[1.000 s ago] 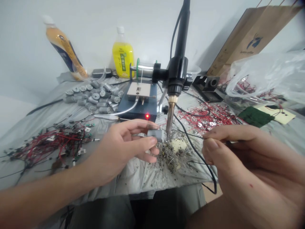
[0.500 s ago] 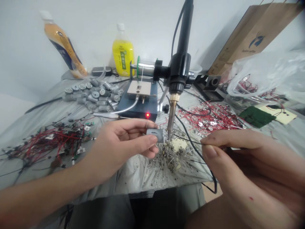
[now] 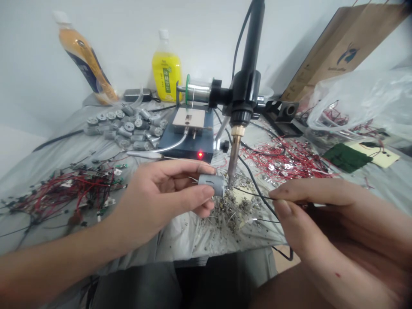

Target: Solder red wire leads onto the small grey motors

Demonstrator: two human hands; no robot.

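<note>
Between the thumb and fingers of my left hand [image 3: 175, 189] is a small grey cylindrical motor [image 3: 217, 184], lying sideways with its terminal end to the right. That end is at the tip of the soldering iron [image 3: 234, 159], which points down from a stand; whether they touch I cannot tell. A thin black wire [image 3: 254, 192] is pinched in my right hand [image 3: 309, 219], its free end reaching left close to the motor's terminals and the iron tip. Solder crumbs [image 3: 231, 212] and bits of debris lie on the covered table [image 3: 180, 244] below.
Behind the iron stands a solder feeder [image 3: 186, 141] with a solder spool [image 3: 199, 91]. Grey motors [image 3: 128, 126] are heaped at the back left. Red and black wires [image 3: 77, 189] lie left, red wires [image 3: 289, 159] right. A black cable [image 3: 257, 184] crosses the work area.
The motor has tilted slightly and shifted a little to the right under the iron tip. My right hand has moved slightly lower with the black wire.
</note>
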